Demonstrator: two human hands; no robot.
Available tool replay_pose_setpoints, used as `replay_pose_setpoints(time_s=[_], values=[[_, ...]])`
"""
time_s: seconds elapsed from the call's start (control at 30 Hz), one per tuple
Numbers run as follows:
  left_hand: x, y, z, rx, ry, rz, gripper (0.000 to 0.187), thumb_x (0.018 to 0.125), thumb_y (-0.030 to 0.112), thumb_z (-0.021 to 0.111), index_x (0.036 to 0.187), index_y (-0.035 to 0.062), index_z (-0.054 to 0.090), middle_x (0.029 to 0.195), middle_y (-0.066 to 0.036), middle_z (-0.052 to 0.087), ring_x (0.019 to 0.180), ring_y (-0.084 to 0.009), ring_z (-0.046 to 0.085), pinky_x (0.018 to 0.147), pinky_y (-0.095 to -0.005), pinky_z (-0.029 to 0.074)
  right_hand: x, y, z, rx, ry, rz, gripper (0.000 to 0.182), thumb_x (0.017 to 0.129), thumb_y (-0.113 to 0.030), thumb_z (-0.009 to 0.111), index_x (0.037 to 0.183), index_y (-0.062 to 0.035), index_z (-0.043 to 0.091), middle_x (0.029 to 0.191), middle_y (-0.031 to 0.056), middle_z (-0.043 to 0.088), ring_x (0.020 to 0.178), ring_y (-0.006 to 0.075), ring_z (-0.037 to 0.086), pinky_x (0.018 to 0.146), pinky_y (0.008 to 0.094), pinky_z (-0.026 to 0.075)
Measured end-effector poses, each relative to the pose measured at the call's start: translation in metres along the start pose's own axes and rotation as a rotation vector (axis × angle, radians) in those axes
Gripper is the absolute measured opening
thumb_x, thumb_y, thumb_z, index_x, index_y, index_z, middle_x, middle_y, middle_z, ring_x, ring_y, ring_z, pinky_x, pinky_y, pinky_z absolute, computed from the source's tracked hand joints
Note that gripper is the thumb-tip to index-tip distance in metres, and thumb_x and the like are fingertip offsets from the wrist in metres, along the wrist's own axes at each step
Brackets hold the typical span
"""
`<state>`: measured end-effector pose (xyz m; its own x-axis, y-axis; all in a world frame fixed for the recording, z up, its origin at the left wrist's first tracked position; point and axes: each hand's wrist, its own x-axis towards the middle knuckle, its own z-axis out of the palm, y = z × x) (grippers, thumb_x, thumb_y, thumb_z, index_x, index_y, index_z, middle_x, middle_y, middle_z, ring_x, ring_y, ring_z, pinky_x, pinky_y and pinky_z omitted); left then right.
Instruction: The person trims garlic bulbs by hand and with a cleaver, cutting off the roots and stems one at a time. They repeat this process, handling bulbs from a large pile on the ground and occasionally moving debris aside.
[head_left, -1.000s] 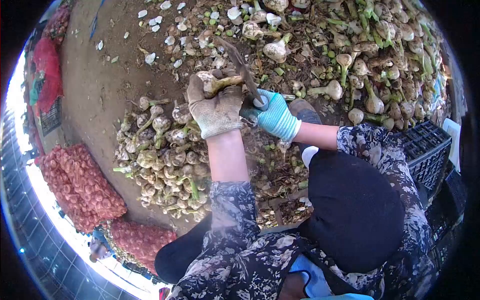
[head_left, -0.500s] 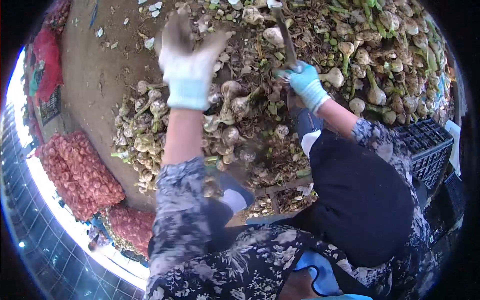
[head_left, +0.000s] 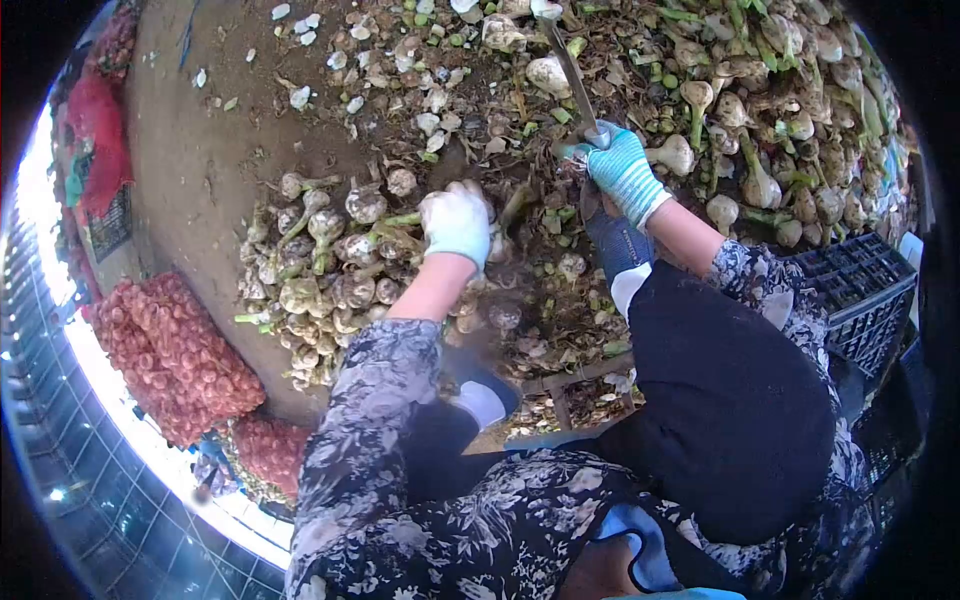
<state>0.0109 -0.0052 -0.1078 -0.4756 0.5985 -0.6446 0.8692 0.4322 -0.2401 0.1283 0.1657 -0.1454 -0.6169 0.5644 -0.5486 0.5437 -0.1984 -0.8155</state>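
My left hand [head_left: 458, 222], in a white glove with a pale cuff, is closed low over the garlic pile [head_left: 325, 285]; a garlic bulb seems to sit under its fingers, but they hide the grip. My right hand [head_left: 622, 172], in a striped turquoise glove, is wrapped round the handle of a knife [head_left: 570, 72]. The long blade points up and away from me. Garlic bulbs with green stalks lie just right of this hand, part of a larger heap [head_left: 760, 190].
Red net sacks of garlic [head_left: 175, 355] stand at the left. A black plastic crate [head_left: 860, 290] is at the right. Cut stalks and peelings [head_left: 430, 100] litter the ground ahead. My shoes rest among the scraps, by a low wooden frame [head_left: 575, 376].
My left hand has come down and to the right from above the ground onto the garlic, and its spread fingers have closed. My right hand keeps the knife in nearly the same place.
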Motion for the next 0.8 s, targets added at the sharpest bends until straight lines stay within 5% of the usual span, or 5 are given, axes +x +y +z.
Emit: replay_pose_setpoints(time_s=[0.27,0.37,0.43,0.6,0.8], values=[[-0.008,-0.032,-0.025,-1.806,0.344,0.079,0.057,0.062,-0.014,0.054,0.117,-0.0004,0.044,0.107,-0.009,0.055,0.094,-0.0153,0.056,0.084,-0.0249,0.046,-0.017,-0.021,-0.018,0.367,-0.275,-0.01,0.027,0.068,-0.026,0.072,0.078,-0.0056,0.056,0.066,0.0023,0.055,0.059,0.0145,0.051,0.06,0.0285,0.045],[-0.01,-0.028,-0.056,-1.678,0.142,0.015,0.065,0.07,-0.004,0.063,0.127,0.0047,0.033,0.106,-0.012,0.054,0.088,-0.0185,0.059,0.079,-0.0238,0.05,-0.052,-0.082,-0.029,-0.5,-0.372,-0.593,0.028,0.071,-0.034,0.065,0.082,-0.0091,0.058,0.072,0.0106,0.061,0.066,0.026,0.061,0.062,0.0384,0.047],[-0.029,-0.031,-0.045,-2.579,-0.039,0.248,0.066,0.072,0.004,0.066,0.128,0.0038,0.03,0.104,-0.01,0.055,0.089,-0.0187,0.058,0.081,-0.0277,0.051,-0.055,-0.088,-0.024,-0.621,-0.43,-0.678,0.027,0.069,-0.033,0.065,0.082,-0.0103,0.059,0.073,0.0117,0.06,0.069,0.0297,0.06,0.062,0.0386,0.047],[-0.028,-0.028,-0.034,-1.597,0.446,0.306,0.072,0.075,0.022,0.07,0.127,-0.0021,0.027,0.114,-0.012,0.05,0.099,-0.0182,0.054,0.085,-0.0305,0.047,-0.058,-0.094,-0.011,-0.758,-0.439,-0.636,0.025,0.065,-0.029,0.065,0.082,-0.0111,0.059,0.073,0.0093,0.061,0.07,0.0295,0.06,0.063,0.0382,0.047],[-0.04,-0.02,-0.037,-1.835,0.415,0.204,0.07,0.073,0.021,0.071,0.125,-0.0004,0.03,0.115,-0.01,0.049,0.1,-0.0177,0.053,0.087,-0.0314,0.045,-0.061,-0.097,-0.008,-0.787,-0.45,-0.636,0.024,0.064,-0.026,0.065,0.082,-0.0113,0.057,0.074,0.0083,0.061,0.071,0.029,0.06,0.065,0.0383,0.047]])
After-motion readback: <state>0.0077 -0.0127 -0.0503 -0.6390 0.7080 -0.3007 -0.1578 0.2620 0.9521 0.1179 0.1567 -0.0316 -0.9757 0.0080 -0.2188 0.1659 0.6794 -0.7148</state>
